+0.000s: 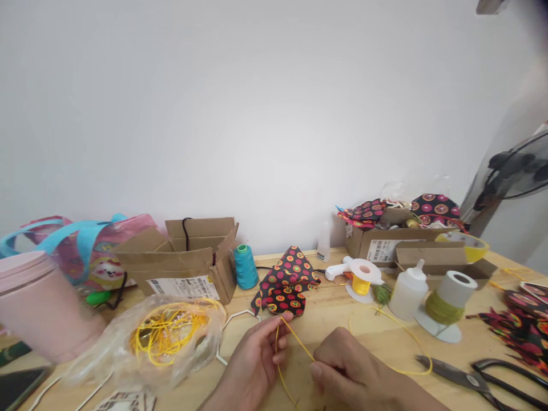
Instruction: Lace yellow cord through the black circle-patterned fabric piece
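Note:
A thin yellow cord [298, 338] runs in a short taut line between my two hands. My left hand [258, 355] pinches it near the fingertips, and a loose end hangs down below them. Lower right of that, my right hand [349, 365] is closed on the same cord, which loops out behind the hand to the right. Just beyond my left fingertips lies black patterned fabric [287, 279], folded into a peak. A white hexagonal frame [221, 342] lies left of my left hand, partly hidden by it.
A plastic bag of yellow cord [166, 337], a cardboard box [192, 257] and a teal thread cone [245, 267] stand left. Right are a yellow cord spool [362, 279], a white squeeze bottle [408, 291], a green cord spool [449, 302] and black-handled scissors [479, 379].

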Tool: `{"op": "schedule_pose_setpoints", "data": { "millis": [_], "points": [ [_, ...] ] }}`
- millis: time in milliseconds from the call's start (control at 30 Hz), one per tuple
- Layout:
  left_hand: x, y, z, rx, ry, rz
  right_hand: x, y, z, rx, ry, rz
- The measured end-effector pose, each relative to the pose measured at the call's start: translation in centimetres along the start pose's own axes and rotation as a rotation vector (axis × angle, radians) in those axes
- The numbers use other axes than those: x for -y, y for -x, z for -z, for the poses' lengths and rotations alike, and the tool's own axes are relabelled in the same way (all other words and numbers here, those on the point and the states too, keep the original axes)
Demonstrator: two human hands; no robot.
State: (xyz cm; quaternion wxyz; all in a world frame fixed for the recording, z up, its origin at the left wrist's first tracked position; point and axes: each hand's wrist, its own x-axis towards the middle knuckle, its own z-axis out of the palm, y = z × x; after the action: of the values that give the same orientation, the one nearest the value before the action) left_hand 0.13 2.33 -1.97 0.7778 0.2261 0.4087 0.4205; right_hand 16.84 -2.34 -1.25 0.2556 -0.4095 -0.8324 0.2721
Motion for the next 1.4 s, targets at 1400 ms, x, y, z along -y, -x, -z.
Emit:
{"op": "schedule_pose_setpoints", "data": {
  "millis": [1400],
  "points": [
    [0.4, -0.6, 0.0, 0.079, -0.401, -0.062, -2.5, -3.4, -1.9, -0.402, -0.779, -0.322]
  ]
}}
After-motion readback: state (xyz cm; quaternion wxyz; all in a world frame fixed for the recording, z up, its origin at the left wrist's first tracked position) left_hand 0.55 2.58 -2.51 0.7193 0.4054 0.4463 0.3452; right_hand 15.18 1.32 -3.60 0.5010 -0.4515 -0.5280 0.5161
